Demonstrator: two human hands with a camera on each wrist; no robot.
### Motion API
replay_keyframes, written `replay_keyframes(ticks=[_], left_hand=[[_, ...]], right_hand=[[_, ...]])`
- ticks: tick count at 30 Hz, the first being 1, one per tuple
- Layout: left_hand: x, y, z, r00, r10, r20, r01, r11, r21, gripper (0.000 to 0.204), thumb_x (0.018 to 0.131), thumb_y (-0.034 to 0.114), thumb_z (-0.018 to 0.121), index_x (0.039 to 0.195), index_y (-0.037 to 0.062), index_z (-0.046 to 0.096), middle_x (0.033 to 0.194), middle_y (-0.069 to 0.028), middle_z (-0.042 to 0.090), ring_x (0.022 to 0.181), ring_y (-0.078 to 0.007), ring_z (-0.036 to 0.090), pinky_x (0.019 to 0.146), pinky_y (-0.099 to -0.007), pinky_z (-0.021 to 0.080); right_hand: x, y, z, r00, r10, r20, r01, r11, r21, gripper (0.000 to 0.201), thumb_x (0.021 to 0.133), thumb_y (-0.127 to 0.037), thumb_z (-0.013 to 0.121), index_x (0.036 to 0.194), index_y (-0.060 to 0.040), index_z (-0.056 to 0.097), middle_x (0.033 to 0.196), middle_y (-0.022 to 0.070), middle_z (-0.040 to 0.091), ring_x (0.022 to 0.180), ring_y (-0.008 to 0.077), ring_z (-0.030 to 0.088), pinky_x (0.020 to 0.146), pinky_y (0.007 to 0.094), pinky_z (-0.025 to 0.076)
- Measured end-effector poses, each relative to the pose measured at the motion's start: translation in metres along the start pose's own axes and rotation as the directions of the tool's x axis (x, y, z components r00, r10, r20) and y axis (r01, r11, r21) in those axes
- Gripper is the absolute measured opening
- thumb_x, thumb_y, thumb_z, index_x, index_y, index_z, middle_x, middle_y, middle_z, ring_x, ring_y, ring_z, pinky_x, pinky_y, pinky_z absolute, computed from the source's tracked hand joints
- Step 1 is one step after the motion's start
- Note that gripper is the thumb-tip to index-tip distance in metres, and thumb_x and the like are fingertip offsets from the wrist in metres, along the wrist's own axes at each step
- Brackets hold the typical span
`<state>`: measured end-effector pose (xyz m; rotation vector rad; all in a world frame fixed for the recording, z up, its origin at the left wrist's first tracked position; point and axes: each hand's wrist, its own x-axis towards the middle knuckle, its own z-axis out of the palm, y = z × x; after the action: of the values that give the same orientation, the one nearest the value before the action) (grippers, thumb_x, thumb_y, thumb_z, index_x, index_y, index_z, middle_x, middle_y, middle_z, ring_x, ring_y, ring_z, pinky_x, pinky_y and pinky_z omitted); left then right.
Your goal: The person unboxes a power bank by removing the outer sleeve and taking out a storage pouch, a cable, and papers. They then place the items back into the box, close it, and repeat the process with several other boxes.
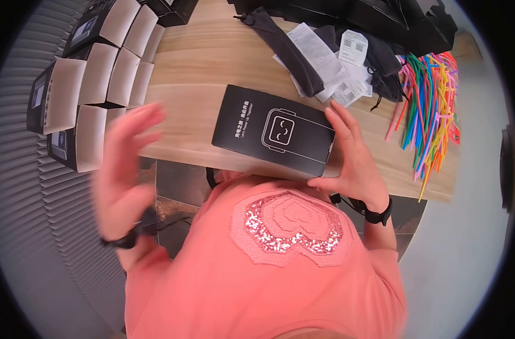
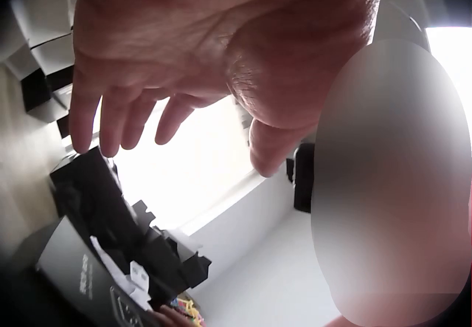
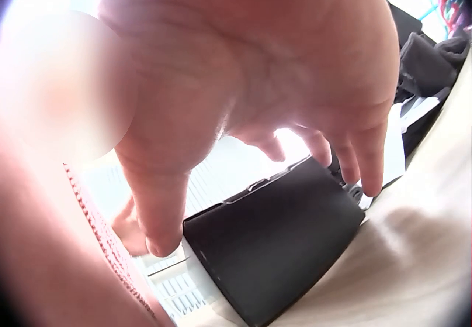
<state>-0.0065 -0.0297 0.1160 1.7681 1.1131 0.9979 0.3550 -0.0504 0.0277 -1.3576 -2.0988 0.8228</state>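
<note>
A black box (image 1: 274,133) with a white line drawing of a smiling device and white lettering lies on the table in front of the person. The right hand (image 1: 356,161) spans the box's right end, thumb at the near corner and fingers at the far one. From the right wrist, the box's plain dark end (image 3: 280,242) shows between thumb and fingers. The left hand (image 1: 124,175), blurred, is raised left of the box, apart from it. In the left wrist view that hand (image 2: 206,54) has its fingers extended and holds nothing.
White-sided boxes (image 1: 96,73) are stacked at the left. Dark pouches (image 1: 283,51) and printed papers (image 1: 314,53) lie at the back, near black packaging (image 1: 353,17). Colourful thin sticks (image 1: 427,107) lie at the right. The table's (image 1: 184,124) near edge runs along the person's front.
</note>
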Motion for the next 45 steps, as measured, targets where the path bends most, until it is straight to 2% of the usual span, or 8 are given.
replay_keyframes(ticks=[6, 10, 14, 16, 22, 27, 35, 45], left_hand=[[0.028, -0.071, 0.096, 0.937, -0.349, -0.027, 0.349, 0.926, 0.145, 0.068, 0.078, 0.023, 0.082, 0.129, -0.0032, 0.045, 0.123, -0.0179, 0.054, 0.112, -0.0280, 0.055, 0.093, -0.0385, 0.046], [0.030, -0.091, 0.103, 0.965, -0.243, -0.101, 0.260, 0.935, 0.240, 0.067, 0.076, 0.026, 0.086, 0.120, -0.0043, 0.045, 0.112, -0.0176, 0.053, 0.098, -0.0293, 0.056, 0.087, -0.0375, 0.047], [0.039, -0.076, 0.096, 0.967, 0.141, 0.211, -0.229, 0.847, 0.481, 0.111, 0.061, 0.029, 0.093, 0.146, -0.0043, 0.030, 0.142, -0.0247, 0.040, 0.129, -0.0420, 0.043, 0.108, -0.0466, 0.038], [0.036, -0.086, 0.093, 0.966, 0.049, 0.254, -0.172, 0.855, 0.489, 0.131, 0.054, 0.033, 0.095, 0.154, -0.0032, 0.018, 0.153, -0.0256, 0.029, 0.138, -0.0452, 0.034, 0.115, -0.0490, 0.032], [0.032, -0.097, 0.090, 0.956, 0.172, 0.239, -0.258, 0.879, 0.401, 0.100, 0.080, 0.037, 0.081, 0.151, -0.0062, 0.025, 0.153, -0.0246, 0.034, 0.138, -0.0415, 0.037, 0.114, -0.0455, 0.032], [0.019, -0.141, 0.087, 0.882, -0.398, -0.252, 0.326, 0.902, -0.283, 0.055, 0.109, 0.037, 0.039, 0.142, -0.0074, 0.045, 0.141, -0.0121, 0.051, 0.128, -0.0209, 0.048, 0.111, -0.0338, 0.034], [0.042, -0.142, 0.089, 0.960, -0.183, -0.214, 0.134, 0.965, -0.224, 0.053, 0.107, 0.036, 0.047, 0.138, -0.0069, 0.048, 0.137, -0.0130, 0.054, 0.125, -0.0210, 0.050, 0.107, -0.0338, 0.038], [0.047, -0.134, 0.077, 0.977, -0.199, -0.078, 0.167, 0.939, -0.302, 0.043, 0.103, 0.028, 0.058, 0.131, -0.0050, 0.056, 0.125, -0.0086, 0.060, 0.113, -0.0174, 0.055, 0.099, -0.0304, 0.042]], right_hand=[[-0.020, 0.015, 0.005, 0.983, 0.184, 0.008, -0.183, 0.973, 0.137, 0.114, 0.060, -0.021, 0.091, 0.154, -0.0053, 0.028, 0.153, 0.0211, 0.038, 0.140, 0.0384, 0.040, 0.116, 0.0412, 0.035], [-0.022, 0.013, 0.009, 0.992, 0.121, -0.039, -0.116, 0.987, 0.108, 0.113, 0.062, -0.021, 0.089, 0.154, -0.0018, 0.025, 0.149, 0.0233, 0.042, 0.138, 0.0398, 0.042, 0.114, 0.0415, 0.037], [-0.021, 0.012, 0.010, 0.994, 0.090, -0.054, -0.087, 0.994, 0.059, 0.113, 0.064, -0.022, 0.088, 0.154, -0.0009, 0.023, 0.148, 0.0254, 0.042, 0.136, 0.0403, 0.044, 0.113, 0.0420, 0.038], [-0.022, 0.014, 0.012, 0.994, 0.090, -0.059, -0.085, 0.994, 0.069, 0.115, 0.064, -0.023, 0.089, 0.154, -0.0008, 0.023, 0.148, 0.0253, 0.042, 0.136, 0.0404, 0.044, 0.113, 0.0421, 0.038], [-0.022, 0.015, 0.015, 0.993, 0.088, -0.075, -0.080, 0.991, 0.111, 0.120, 0.061, -0.026, 0.092, 0.154, -0.0002, 0.021, 0.148, 0.0254, 0.042, 0.135, 0.0410, 0.045, 0.112, 0.0420, 0.039], [-0.013, 0.001, 0.005, 1.000, 0.026, -0.012, -0.025, 0.999, 0.036, 0.113, 0.061, -0.029, 0.092, 0.153, -0.0059, 0.030, 0.147, 0.0241, 0.043, 0.134, 0.0435, 0.044, 0.110, 0.0460, 0.040], [0.040, -0.025, -0.005, 0.949, -0.292, 0.119, 0.312, 0.922, -0.231, 0.031, 0.075, -0.009, 0.072, 0.106, -0.0076, 0.072, 0.145, 0.0187, 0.048, 0.134, 0.0417, 0.044, 0.104, 0.0500, 0.042], [0.078, -0.048, -0.018, 0.940, -0.340, 0.013, 0.254, 0.676, -0.692, 0.016, 0.070, -0.008, 0.075, 0.079, -0.0014, 0.064, 0.128, 0.0134, 0.057, 0.115, 0.0309, 0.057, 0.090, 0.0397, 0.051]])
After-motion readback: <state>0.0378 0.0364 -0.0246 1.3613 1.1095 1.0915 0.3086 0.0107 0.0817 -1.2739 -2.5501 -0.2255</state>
